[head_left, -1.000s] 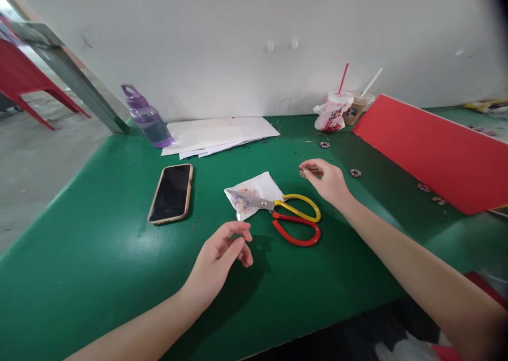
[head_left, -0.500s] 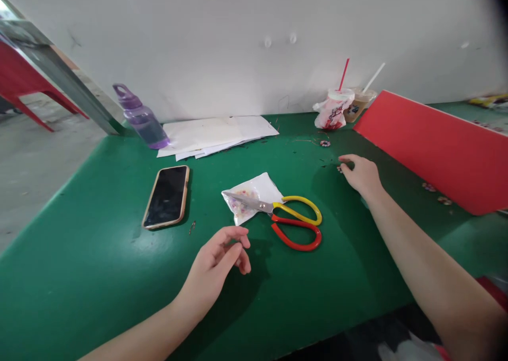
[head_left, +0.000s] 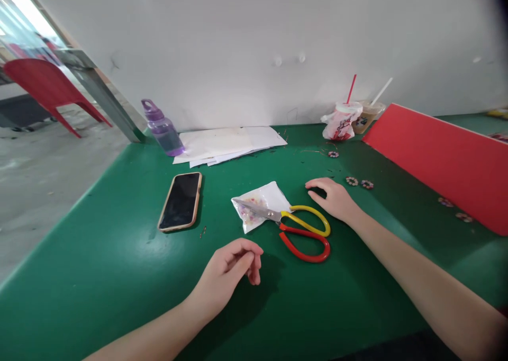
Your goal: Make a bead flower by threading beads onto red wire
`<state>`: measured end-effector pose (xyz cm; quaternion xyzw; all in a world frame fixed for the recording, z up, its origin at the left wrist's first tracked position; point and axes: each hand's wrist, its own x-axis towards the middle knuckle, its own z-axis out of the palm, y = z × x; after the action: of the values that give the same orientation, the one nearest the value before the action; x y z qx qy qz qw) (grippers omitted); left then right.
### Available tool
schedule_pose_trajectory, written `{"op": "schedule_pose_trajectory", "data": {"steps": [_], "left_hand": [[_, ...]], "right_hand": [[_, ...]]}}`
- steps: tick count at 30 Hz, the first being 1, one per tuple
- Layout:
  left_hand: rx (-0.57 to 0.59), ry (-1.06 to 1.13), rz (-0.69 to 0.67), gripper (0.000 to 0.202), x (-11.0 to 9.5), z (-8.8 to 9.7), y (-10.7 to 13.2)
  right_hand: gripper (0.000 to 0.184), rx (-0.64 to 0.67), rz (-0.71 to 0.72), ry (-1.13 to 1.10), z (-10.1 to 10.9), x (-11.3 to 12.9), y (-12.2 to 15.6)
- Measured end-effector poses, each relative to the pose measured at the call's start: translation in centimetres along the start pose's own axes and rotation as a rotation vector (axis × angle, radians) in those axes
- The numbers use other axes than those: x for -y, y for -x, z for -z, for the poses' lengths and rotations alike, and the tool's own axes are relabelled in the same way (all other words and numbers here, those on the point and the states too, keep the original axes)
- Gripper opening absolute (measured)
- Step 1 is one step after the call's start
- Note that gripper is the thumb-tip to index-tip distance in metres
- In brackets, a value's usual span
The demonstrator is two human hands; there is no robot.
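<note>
Right hand [head_left: 333, 198] loosely curved, gripping nothing; left hand [head_left: 228, 273] curled, can't tell whether it pinches anything. Bead rings [head_left: 351, 181] lie just beyond the right. Between the hands, scissors [head_left: 273, 215] rest across a packet [head_left: 273, 192]: one careless knock might drag both. Farther off, the cup [head_left: 343, 123] bears unreadable print.

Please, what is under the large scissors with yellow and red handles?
Under the silver blades lies a white, partly transparent packet showing tiny colourful pieces; under the handles, mostly green tabletop. What the blades directly cover is hidden.
</note>
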<state>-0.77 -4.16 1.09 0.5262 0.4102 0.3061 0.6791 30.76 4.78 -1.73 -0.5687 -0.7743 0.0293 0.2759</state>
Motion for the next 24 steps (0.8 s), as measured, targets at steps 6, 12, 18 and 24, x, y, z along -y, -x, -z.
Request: {"op": "schedule_pose_trajectory", "data": {"steps": [6, 12, 18, 24], "left_hand": [[-0.053, -0.5, -0.246, 0.019, -1.1, 0.6, 0.5], [-0.09, -0.905, -0.524, 0.026, -0.3, 1.7, -0.2], [-0.027, -1.215, -0.505, 0.041, 1.3, 1.7, -1.2], [0.002, -1.391, -0.445, 0.047, 1.3, 1.2, -0.9]], "right_hand": [[0.021, 0.011, 0.081, 0.009, 1.8, 2.7, 0.2], [0.042, 0.297, 0.204, 0.146, 2.1, 7.9, 1.7], [0.037, 0.378, 0.084, 0.257, 2.0, 9.1, 2.6], [0.033, 0.323, 0.074, 0.302, 1.5, 8.7, 2.7]]}}
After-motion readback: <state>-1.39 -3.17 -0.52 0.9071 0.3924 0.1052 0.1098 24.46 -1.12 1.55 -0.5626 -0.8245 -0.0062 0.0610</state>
